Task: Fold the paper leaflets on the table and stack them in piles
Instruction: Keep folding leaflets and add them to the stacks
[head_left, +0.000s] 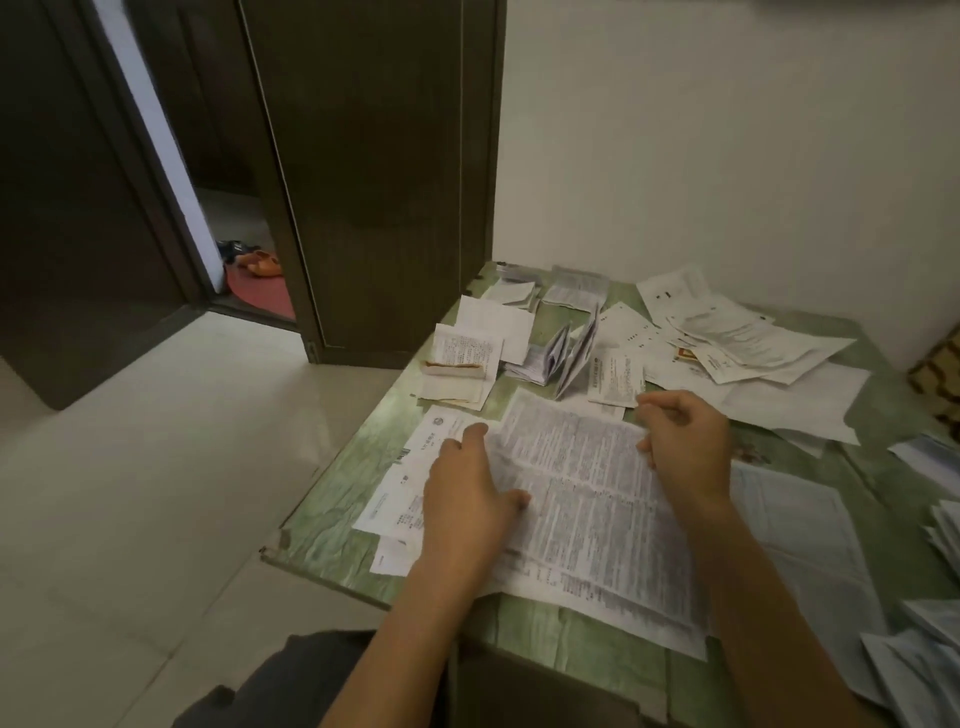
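A large printed leaflet (587, 499) lies unfolded on the green table (576, 639) in front of me. My left hand (467, 493) rests flat on its left edge with fingers spread. At the leaflet's upper right, my right hand (680, 441) has its fingers curled at the paper's edge; whether it pinches the paper is hard to tell. Folded leaflets (550, 353) stand and lie in small piles at the far side of the table. More folded ones (462, 364) sit at the far left.
Loose unfolded sheets (737, 338) are heaped at the far right. Other sheets (410, 478) lie under my left hand, and pale blue papers (914, 665) crowd the right edge. The table's left edge drops to a tiled floor (156, 467). A dark door (374, 182) stands behind.
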